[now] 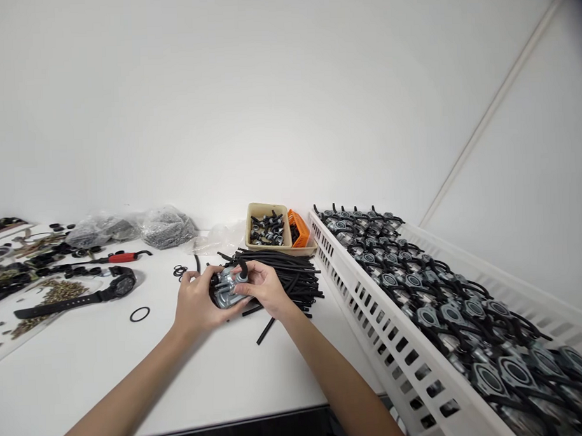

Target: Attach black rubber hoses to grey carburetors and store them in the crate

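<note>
A dull metallic sheen is shown by the grey part [223, 296]. The tubes [278, 262] are seen as smooth, matt black rubber or plastic. Smooth plastic is seen in the white crate [434, 359] and orange basket [302, 238]. Glossy, crinkled clear film is shown by the bag [167, 227]. The surface [182, 387] is smoothly finished.

Plain white wall [277, 104], slanting seam [501, 90] at right, white tabletop [224, 376]

From here I see a silver-grey metal part [226, 298], tilted, cupped in my left fingers [207, 273], its black fitting [244, 268] beside my right fingertips [242, 288].
</note>
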`<state>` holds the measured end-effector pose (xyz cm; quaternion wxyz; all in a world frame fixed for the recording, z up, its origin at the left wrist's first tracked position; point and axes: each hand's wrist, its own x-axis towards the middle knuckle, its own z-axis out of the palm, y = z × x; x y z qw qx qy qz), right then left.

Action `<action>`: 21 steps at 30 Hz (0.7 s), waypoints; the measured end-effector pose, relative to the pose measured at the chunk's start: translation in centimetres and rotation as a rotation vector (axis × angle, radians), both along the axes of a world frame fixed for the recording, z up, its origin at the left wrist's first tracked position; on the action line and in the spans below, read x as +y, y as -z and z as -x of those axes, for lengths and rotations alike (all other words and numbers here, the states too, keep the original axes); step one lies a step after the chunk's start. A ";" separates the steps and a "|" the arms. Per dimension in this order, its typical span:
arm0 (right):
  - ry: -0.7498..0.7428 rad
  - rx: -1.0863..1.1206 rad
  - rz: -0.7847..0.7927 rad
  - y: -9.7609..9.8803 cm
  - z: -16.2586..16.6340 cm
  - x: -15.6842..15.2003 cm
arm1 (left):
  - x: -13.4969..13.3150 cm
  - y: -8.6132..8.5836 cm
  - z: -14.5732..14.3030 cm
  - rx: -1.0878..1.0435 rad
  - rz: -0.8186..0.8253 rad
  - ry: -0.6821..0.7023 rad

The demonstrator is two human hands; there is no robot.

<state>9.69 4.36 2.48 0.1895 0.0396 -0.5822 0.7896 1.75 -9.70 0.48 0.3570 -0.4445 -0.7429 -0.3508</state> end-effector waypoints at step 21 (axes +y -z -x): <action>-0.046 0.003 -0.042 0.6 -0.1 0.7 | -0.2 0.4 0.3 -0.112 0.019 -0.026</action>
